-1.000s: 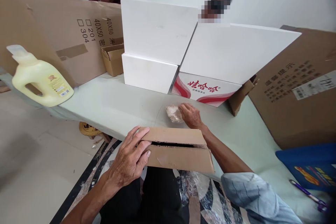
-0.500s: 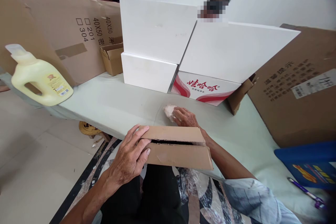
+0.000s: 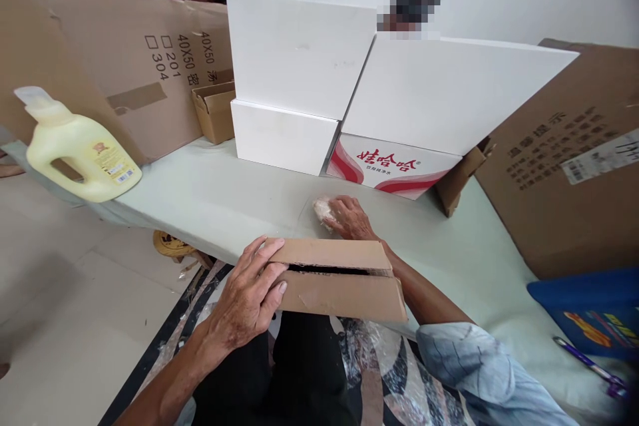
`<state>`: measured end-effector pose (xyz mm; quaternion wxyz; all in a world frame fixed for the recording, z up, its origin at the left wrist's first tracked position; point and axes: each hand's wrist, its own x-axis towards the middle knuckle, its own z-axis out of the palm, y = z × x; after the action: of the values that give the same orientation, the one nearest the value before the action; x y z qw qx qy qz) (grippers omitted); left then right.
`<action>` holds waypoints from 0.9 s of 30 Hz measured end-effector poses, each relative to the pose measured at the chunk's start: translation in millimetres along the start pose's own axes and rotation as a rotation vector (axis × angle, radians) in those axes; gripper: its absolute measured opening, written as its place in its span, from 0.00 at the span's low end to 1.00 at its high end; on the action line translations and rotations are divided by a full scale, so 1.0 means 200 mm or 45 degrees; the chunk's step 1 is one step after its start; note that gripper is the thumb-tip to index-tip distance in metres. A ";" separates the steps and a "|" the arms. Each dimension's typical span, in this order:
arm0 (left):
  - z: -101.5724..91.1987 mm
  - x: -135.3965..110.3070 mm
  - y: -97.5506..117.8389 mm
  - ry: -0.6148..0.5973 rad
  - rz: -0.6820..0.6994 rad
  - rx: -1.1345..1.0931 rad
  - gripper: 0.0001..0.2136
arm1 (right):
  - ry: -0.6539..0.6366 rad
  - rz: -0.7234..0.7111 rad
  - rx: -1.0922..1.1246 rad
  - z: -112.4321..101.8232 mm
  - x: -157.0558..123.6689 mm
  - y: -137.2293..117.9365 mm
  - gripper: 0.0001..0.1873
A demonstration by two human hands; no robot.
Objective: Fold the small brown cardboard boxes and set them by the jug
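Note:
A brown cardboard box (image 3: 344, 296) sits at the near edge of the table, its two top flaps almost meeting over a dark slit. My left hand (image 3: 247, 293) grips the box's left end, thumb in front and fingers across the flaps. Beyond the box, my right hand (image 3: 352, 218) rests low over the table with its fingers curled on a whitish, crinkled lump in clear plastic (image 3: 323, 210). What exactly this lump is, I cannot make out. The right forearm passes beside the box's right end.
White boxes (image 3: 294, 56) stand stacked across the table's far side, with a person's head behind. A pale yellow jug (image 3: 82, 156) is on the left. Large cartons (image 3: 564, 160) flank both sides. A blue container (image 3: 584, 309) and purple pen (image 3: 589, 363) lie right.
The view has shifted slightly. My right hand has moved a little with its fingers still on the whitish lump. My left hand keeps its hold on the box.

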<state>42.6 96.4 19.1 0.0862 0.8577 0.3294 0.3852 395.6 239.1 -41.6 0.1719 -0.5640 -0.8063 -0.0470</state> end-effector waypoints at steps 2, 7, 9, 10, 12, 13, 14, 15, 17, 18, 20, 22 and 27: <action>0.00 0.00 -0.01 0.000 -0.008 -0.001 0.12 | -0.037 0.007 -0.021 0.03 0.02 0.01 0.21; 0.00 0.00 -0.01 0.020 0.014 0.013 0.11 | -0.114 0.034 -0.045 0.06 0.08 0.04 0.32; 0.00 0.01 0.00 0.018 0.031 0.037 0.11 | -0.142 0.044 -0.045 0.04 0.11 0.05 0.34; 0.00 0.01 0.00 0.016 0.038 0.048 0.11 | -0.156 0.043 -0.043 0.03 0.13 0.06 0.35; -0.01 0.01 0.00 0.020 0.043 0.060 0.10 | -0.173 0.036 -0.040 -0.01 0.15 0.07 0.37; -0.01 0.01 0.00 0.022 0.042 0.063 0.10 | -0.168 0.037 -0.041 -0.03 0.15 0.07 0.37; -0.02 0.02 0.00 0.023 0.042 0.064 0.09 | -0.151 0.043 -0.046 -0.06 0.14 0.07 0.38; -0.02 0.02 -0.01 0.021 0.045 0.065 0.09 | -0.125 0.056 -0.053 -0.08 0.13 0.06 0.38; -0.02 0.01 -0.01 0.014 0.059 0.065 0.09 | -0.069 0.094 -0.070 -0.11 0.09 0.03 0.36; -0.02 0.01 -0.01 0.011 0.067 0.063 0.09 | -0.051 0.114 -0.075 -0.12 0.06 0.02 0.34; -0.02 0.01 -0.01 0.012 0.072 0.054 0.09 | -0.043 0.152 -0.070 -0.13 0.01 0.00 0.29; -0.02 0.00 -0.01 0.012 0.058 0.039 0.10 | -0.040 0.200 -0.040 -0.12 -0.01 -0.01 0.22; -0.05 0.00 -0.01 -0.005 -0.002 -0.025 0.11 | 0.089 0.360 0.124 -0.14 0.08 0.02 0.20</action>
<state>34.9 96.8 24.6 0.0955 0.8573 0.3262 0.3866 399.9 247.4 -10.4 0.2321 -0.6608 -0.7137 -0.0028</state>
